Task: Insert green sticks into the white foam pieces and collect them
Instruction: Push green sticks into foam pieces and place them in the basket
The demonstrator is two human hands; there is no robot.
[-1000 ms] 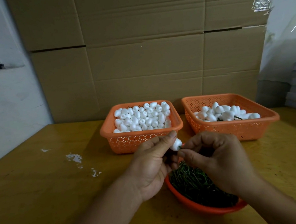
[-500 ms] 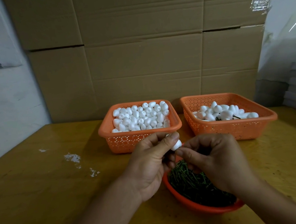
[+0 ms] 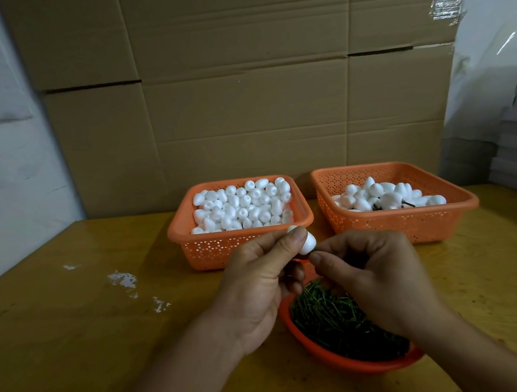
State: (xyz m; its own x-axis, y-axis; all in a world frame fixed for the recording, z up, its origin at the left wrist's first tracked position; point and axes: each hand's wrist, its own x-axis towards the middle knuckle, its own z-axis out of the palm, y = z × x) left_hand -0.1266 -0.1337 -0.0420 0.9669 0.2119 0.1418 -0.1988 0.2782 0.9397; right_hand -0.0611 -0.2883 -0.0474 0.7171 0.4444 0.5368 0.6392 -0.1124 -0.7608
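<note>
While the left hand (image 3: 259,285) pinches an egg-shaped foam piece (image 3: 306,243), the right hand's (image 3: 375,279) grip nips a thin stick's end.

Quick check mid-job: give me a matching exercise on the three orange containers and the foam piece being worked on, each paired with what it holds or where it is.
Things:
1. left basket
2. right basket
3. round bowl
4. foam piece

States:
A. holds loose green sticks
B. pinched in the left hand, with the right hand at its lower end
C. packed full of plain white foam pieces
D. partly filled, with stick ends showing among the foam

Pairs: 1-C, 2-D, 3-A, 4-B
</note>
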